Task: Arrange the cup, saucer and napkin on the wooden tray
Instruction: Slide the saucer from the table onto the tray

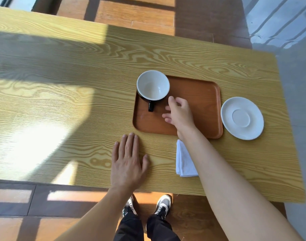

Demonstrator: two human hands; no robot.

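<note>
A black cup [153, 85] with a white inside stands upright in the far left corner of the brown wooden tray [203, 101], its handle pointing toward me. My right hand [179, 113] hovers over the tray just right of the handle, fingers apart, holding nothing. A white saucer [242, 118] lies on the table, touching the tray's right edge. A folded white napkin [184, 161] lies on the table in front of the tray, partly hidden under my right forearm. My left hand [128, 160] rests flat on the table, left of the napkin.
The yellow wood-grain table [61, 101] stretches far to the left. Its near edge runs just behind my left hand and its right edge lies close beyond the saucer. My feet and a tiled floor show below.
</note>
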